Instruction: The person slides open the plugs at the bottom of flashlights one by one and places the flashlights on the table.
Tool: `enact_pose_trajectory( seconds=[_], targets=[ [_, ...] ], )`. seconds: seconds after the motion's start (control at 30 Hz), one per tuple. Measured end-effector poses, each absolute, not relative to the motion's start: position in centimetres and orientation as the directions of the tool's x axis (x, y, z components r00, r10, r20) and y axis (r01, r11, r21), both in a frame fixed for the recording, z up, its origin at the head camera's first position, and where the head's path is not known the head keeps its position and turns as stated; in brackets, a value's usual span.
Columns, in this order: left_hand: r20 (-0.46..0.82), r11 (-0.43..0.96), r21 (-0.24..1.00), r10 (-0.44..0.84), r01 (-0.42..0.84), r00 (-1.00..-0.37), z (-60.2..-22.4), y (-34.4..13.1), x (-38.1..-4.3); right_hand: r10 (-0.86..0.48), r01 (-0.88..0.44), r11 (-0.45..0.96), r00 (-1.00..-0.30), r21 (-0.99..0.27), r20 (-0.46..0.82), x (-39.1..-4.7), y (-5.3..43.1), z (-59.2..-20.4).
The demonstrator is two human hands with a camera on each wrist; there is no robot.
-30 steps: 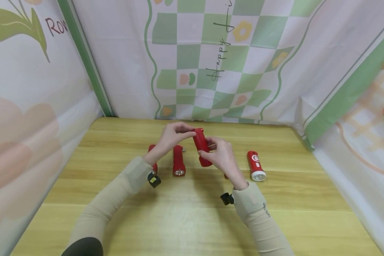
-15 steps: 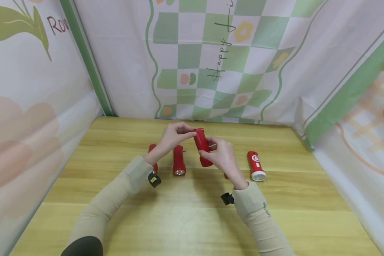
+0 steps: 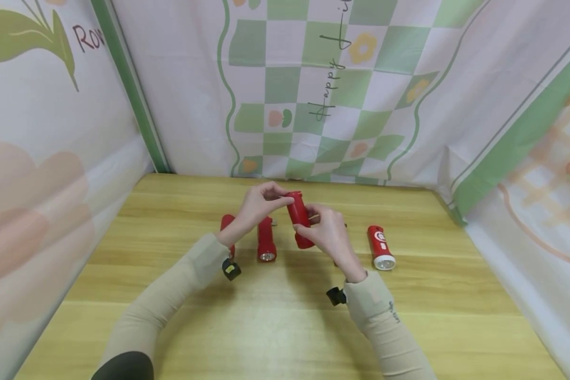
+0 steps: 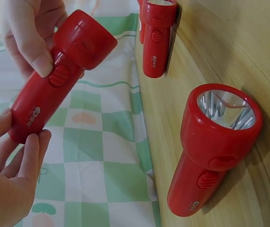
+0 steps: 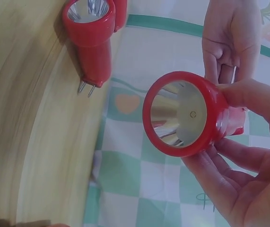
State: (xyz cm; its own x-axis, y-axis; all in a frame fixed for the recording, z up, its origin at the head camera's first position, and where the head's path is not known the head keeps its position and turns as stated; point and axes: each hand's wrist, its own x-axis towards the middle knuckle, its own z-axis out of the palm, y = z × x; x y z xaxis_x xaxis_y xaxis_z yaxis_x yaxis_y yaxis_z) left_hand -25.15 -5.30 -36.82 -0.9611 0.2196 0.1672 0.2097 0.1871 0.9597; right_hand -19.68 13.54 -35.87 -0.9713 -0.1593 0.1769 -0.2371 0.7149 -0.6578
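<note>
A red flashlight (image 3: 298, 209) is held tilted above the table, its lamp end toward me. My left hand (image 3: 261, 206) pinches its tail end between thumb and fingers. Near the lamp end, my right hand (image 3: 330, 229) grips the barrel with thumb and fingers. The left wrist view shows the slide switch on the held flashlight's barrel (image 4: 42, 97), between the two hands. In the right wrist view the round clear lens (image 5: 187, 113) faces the camera, and the right fingers (image 5: 215, 177) curl behind the rim.
Another red flashlight (image 3: 266, 240) lies on the wooden table (image 3: 275, 322) beyond my left forearm. A second one (image 3: 227, 220) is partly hidden by that wrist. At right lies a red-and-white flashlight (image 3: 381, 248). Something mostly hidden lies behind my right hand. Printed curtains (image 3: 185, 105) enclose the table.
</note>
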Motion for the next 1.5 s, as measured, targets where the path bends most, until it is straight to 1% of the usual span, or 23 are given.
enact_pose_trajectory(
  seconds=[0.23, 0.57, 0.97, 1.2, 1.5],
  targets=[
    [0.190, 0.187, 0.955, 0.210, 0.230, -0.959, -36.60, -5.14, -25.14, -0.155, -0.249, 0.736, -0.967, -0.629, 0.202, -19.69, 13.38, -35.74],
    [0.211, 0.201, 0.942, 0.267, 0.268, -0.940, -36.53, -5.19, -25.18, -0.156, -0.255, 0.763, -0.964, -0.593, 0.213, -19.87, 13.35, -35.81],
    [0.173, 0.248, 0.935, 0.308, 0.254, -0.936, -36.46, -5.11, -25.32, -0.145, -0.226, 0.731, -0.973, -0.644, 0.178, -19.81, 13.42, -35.95],
    [0.181, 0.217, 0.943, 0.304, 0.253, -0.935, -36.40, -5.00, -25.37, -0.149, -0.224, 0.722, -0.974, -0.655, 0.170, -19.87, 13.45, -35.91],
    [0.202, 0.211, 0.937, 0.323, 0.278, -0.925, -36.36, -4.95, -25.54, -0.153, -0.227, 0.720, -0.974, -0.656, 0.169, -19.92, 13.52, -35.95]
  ],
)
